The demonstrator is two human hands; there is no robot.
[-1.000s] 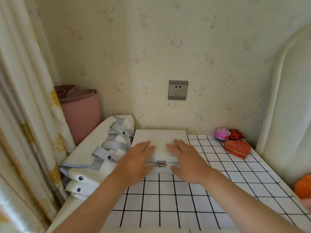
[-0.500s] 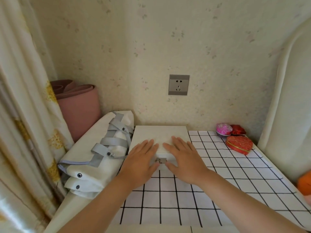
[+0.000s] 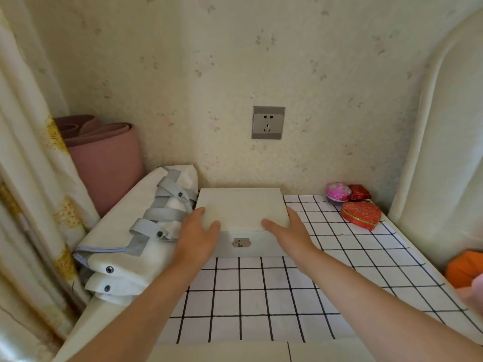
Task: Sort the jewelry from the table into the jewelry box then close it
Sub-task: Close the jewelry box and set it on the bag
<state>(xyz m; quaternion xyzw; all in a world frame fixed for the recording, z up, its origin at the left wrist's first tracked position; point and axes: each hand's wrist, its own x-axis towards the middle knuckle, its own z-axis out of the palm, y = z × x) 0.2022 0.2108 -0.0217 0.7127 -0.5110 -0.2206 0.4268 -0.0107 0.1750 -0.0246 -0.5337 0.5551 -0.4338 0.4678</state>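
Jewelry box (image 3: pixel 240 209): white, flat, rectangular, lid down, metal latch (image 3: pixel 241 242) on the front. Sits at back of grid-patterned counter (image 3: pixel 261 293), against wall. Left hand (image 3: pixel 196 236) and right hand (image 3: pixel 290 235) clasp front corners, thumbs on lid. Strapped fabric bag (image 3: pixel 125 231) crowds left edge; right side open up to red heart tin (image 3: pixel 360 214).

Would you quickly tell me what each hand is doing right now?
Left hand: grips the box at its front left corner, thumb on top.
Right hand: grips the box at its front right corner, thumb on top.
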